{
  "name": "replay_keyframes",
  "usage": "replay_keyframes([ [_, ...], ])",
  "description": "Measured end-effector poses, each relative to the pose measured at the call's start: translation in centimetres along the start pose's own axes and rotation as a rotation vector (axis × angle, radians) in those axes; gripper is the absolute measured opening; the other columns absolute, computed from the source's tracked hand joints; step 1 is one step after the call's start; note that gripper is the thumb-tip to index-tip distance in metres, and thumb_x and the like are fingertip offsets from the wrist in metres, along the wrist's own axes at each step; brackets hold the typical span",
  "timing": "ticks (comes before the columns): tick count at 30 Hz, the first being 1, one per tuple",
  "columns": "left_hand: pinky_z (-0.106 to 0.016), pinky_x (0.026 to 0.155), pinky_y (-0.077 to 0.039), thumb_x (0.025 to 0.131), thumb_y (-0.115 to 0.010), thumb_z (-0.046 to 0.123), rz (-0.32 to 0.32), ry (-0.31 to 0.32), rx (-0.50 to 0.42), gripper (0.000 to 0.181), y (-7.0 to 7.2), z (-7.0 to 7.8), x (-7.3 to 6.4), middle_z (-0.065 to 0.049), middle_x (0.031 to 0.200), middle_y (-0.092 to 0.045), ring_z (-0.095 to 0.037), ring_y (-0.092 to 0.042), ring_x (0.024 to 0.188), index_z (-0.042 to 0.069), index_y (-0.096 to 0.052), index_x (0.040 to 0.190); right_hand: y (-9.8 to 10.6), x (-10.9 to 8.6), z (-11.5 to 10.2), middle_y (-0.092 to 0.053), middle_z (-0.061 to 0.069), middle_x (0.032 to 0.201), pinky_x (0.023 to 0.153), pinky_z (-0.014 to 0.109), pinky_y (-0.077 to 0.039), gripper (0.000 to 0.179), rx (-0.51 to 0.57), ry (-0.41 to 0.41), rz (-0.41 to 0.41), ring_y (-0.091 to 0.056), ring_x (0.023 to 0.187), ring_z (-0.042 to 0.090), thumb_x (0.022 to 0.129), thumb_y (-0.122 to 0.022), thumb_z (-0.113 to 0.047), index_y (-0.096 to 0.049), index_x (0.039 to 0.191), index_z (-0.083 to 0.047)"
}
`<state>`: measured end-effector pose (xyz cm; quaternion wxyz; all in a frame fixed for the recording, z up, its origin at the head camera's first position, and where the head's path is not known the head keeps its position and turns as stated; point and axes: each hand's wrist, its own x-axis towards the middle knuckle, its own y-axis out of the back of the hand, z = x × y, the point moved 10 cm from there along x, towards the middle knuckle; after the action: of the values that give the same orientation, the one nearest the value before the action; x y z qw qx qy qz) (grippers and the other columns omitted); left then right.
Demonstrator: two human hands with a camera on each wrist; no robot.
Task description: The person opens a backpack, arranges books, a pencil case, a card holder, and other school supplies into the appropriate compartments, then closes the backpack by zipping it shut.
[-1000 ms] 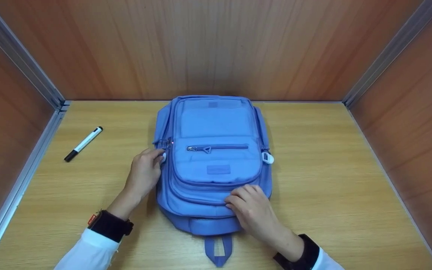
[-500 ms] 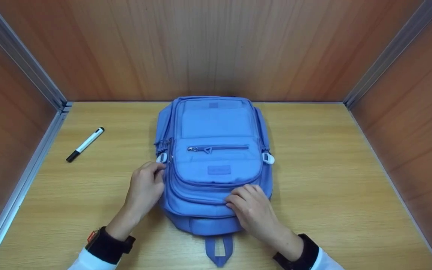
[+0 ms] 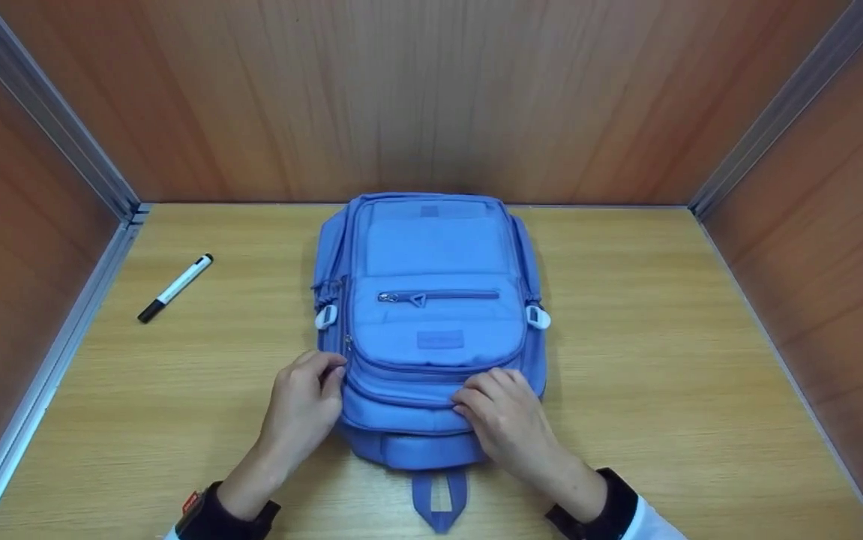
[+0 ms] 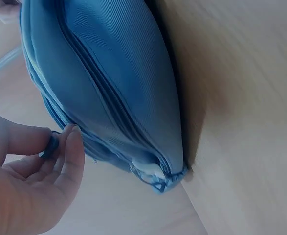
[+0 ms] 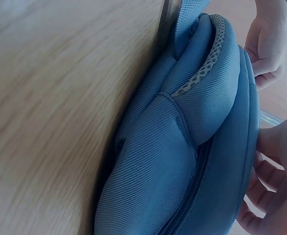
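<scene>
A blue backpack (image 3: 442, 255) lies front side up on the table, its top loop (image 3: 438, 501) toward the person. At its lower left side my left hand (image 3: 302, 405) pinches a zipper pull (image 4: 50, 146) between thumb and fingers, as the left wrist view shows. The zipper line above that hand runs along the bag's left edge. My right hand (image 3: 510, 420) grips the bag's fabric at the lower right front, with curled fingers; its fingertips are partly hidden in the head view. In the right wrist view the right hand's fingers (image 5: 268, 174) lie against the bag's edge.
A white marker with black ends (image 3: 175, 289) lies on the table (image 3: 671, 360) left of the bag. White buckles (image 3: 537, 317) sit on both sides of the bag. Wood panels (image 3: 431, 97) stand behind, left and right, joined by metal edges.
My left hand has slid down the bag's left side toward the person with the zipper pull, uncovering the left white buckle. The right hand stays in place.
</scene>
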<state>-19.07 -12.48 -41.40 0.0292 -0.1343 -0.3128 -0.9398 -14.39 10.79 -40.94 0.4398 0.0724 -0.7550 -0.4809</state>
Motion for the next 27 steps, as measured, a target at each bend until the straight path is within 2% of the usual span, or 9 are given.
replay_keyframes([
  [5,-0.026,0.063,-0.055,0.092,-0.065,-0.012,-0.005,-0.026,-0.023,0.015,-0.8,0.9,-1.1,-0.008,0.091,-0.071,-0.015,-0.061,0.075,-0.005,-0.075,0.100,0.1,0.0,-0.1,-0.068,-0.001,0.095,0.077,0.036,-0.049,0.010,0.002,0.021,0.035,-0.064,0.088,0.019,0.100,-0.067,-0.018,-0.075,0.097,-0.013],
  [9,-0.024,0.061,-0.054,0.092,-0.066,-0.011,-0.009,-0.043,-0.037,0.015,-1.4,1.6,-1.8,-0.006,0.088,-0.070,-0.012,-0.059,0.072,-0.004,-0.075,0.100,0.0,0.0,0.0,-0.068,-0.001,0.095,0.077,0.035,-0.048,0.009,0.005,0.015,0.032,-0.064,0.088,0.019,0.099,-0.067,-0.018,-0.075,0.097,-0.013],
  [15,-0.023,0.058,-0.053,0.090,-0.069,-0.013,0.001,-0.112,-0.056,0.015,-2.2,2.9,-2.5,-0.005,0.086,-0.071,-0.009,-0.058,0.070,-0.003,-0.076,0.098,0.0,-0.1,0.0,-0.069,-0.002,0.095,0.077,0.035,-0.049,0.006,0.012,0.013,0.034,-0.064,0.088,0.018,0.098,-0.071,-0.017,-0.075,0.098,-0.014],
  [19,-0.024,0.062,-0.055,0.091,-0.068,-0.011,-0.043,-0.109,-0.078,0.015,-3.4,3.5,-2.9,-0.004,0.088,-0.072,-0.010,-0.061,0.074,-0.001,-0.076,0.099,-0.1,-0.1,0.0,-0.069,-0.002,0.094,0.076,0.035,-0.049,0.005,0.016,0.007,0.036,-0.064,0.088,0.018,0.097,-0.072,-0.016,-0.075,0.097,-0.014],
  [23,-0.027,0.072,-0.060,0.093,-0.068,-0.009,-0.095,-0.109,-0.082,0.015,-4.8,4.3,-3.1,-0.006,0.094,-0.074,-0.013,-0.068,0.085,0.000,-0.076,0.101,0.0,-0.1,0.0,-0.069,-0.001,0.094,0.077,0.035,-0.049,0.007,0.017,0.005,0.037,-0.064,0.088,0.018,0.098,-0.070,-0.018,-0.076,0.097,-0.013],
  [27,-0.027,0.072,-0.060,0.094,-0.068,-0.007,-0.133,-0.128,-0.087,0.013,-6.3,5.4,-3.3,-0.004,0.094,-0.073,-0.013,-0.068,0.084,0.001,-0.076,0.100,0.0,-0.1,0.1,-0.069,-0.002,0.094,0.077,0.034,-0.049,0.007,0.015,0.001,0.038,-0.064,0.088,0.018,0.097,-0.072,-0.018,-0.077,0.097,-0.013],
])
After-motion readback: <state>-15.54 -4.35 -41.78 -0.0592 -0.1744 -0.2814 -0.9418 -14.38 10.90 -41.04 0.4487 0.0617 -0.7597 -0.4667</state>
